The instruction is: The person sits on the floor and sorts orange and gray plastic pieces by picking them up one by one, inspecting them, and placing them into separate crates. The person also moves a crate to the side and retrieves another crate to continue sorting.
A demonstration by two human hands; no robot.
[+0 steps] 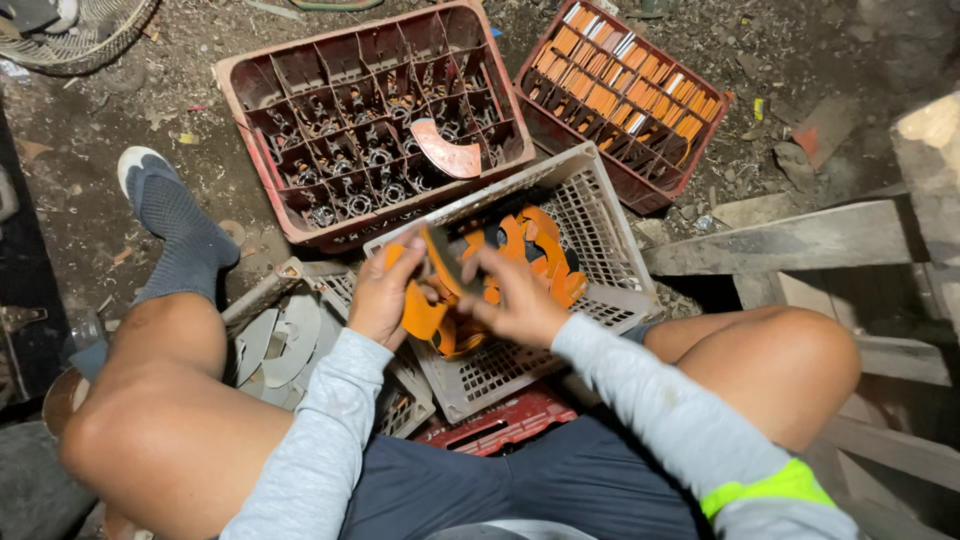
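Seated on the ground, bare knees spread wide, grey-sleeved forearms angled inward to meet over a pale slatted plastic basket. Left hand up from the lower left, wrist bent, fingers curled shut around a stack of curved orange pieces, thumb riding on top. Right hand in from the lower right, palm down, fingers folded and pinching a dark flat piece that stands tilted between both hands, just above the orange stack. Knuckles nearly touching, both grips closed, nothing loose. More of the same orange curved pieces heaped in the basket right behind the hands, touching one another. A second pale basket low at the left, by the left forearm, with grey-white curved pieces lying in it. A red crate peeking out beneath the basket, near the lap. Farther off, on dirt floor, a dark red divided crate with small metal parts in its cells and one rusty curved piece resting across the dividers. Beside it to the right, another divided crate packed with upright orange strips. Left foot in a grey sock stretched out toward the crates.
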